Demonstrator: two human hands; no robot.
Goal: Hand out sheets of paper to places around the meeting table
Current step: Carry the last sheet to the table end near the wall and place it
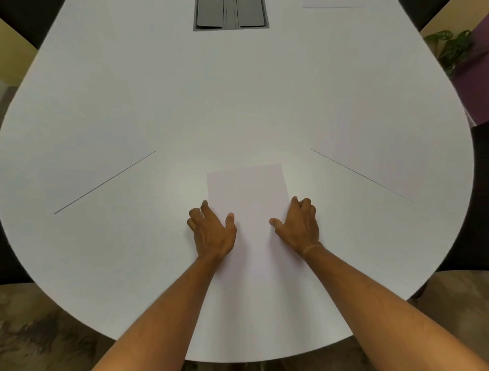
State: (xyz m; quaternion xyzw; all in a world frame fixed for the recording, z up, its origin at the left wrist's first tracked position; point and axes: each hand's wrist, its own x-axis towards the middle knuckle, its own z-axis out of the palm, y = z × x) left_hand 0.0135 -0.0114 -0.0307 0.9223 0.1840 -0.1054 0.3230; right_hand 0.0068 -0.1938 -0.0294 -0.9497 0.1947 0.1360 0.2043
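A white sheet of paper (248, 196) lies flat on the white meeting table (185, 106), straight in front of me near the rounded front edge. My left hand (211, 227) is on its left edge and my right hand (297, 225) on its right edge. Both thumbs rest on top of the paper and the fingers curl at its sides. Three more sheets lie at other places: one at the left (100, 137), one at the right (383, 148), and one at the far right (333, 3), cut off by the frame's top.
A grey cable box (230, 16) is set into the table's middle at the far end. Dark chairs stand at the left (23, 23) and right (479, 198) of the table. A green plant (449, 47) stands beyond the right edge.
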